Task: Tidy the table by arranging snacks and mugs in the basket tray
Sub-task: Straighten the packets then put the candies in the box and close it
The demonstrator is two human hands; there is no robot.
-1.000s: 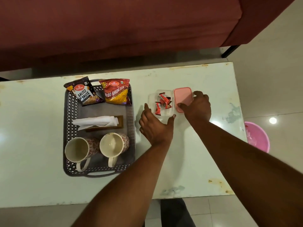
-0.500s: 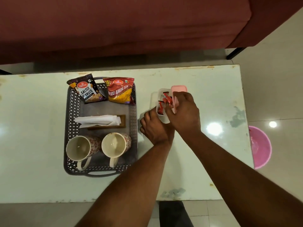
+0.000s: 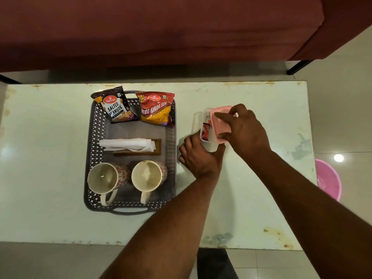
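Since 1.0 s ago: right hand (image 3: 244, 130) has carried the pink rectangular plastic lid (image 3: 218, 125) from beside the clear plastic snack box (image 3: 208, 135) to over it; lid now tilted, partly covering the box, fingers gripping its edges. Left hand (image 3: 198, 156) clasps the box's near end. Red wrappers (image 3: 205, 129) visible inside. Box sits on the pale glass table (image 3: 261, 198), just right of the grey perforated basket tray (image 3: 91, 150). In the tray: two snack packets at the far end, tissue holder mid-tray, two patterned mugs at the near end.
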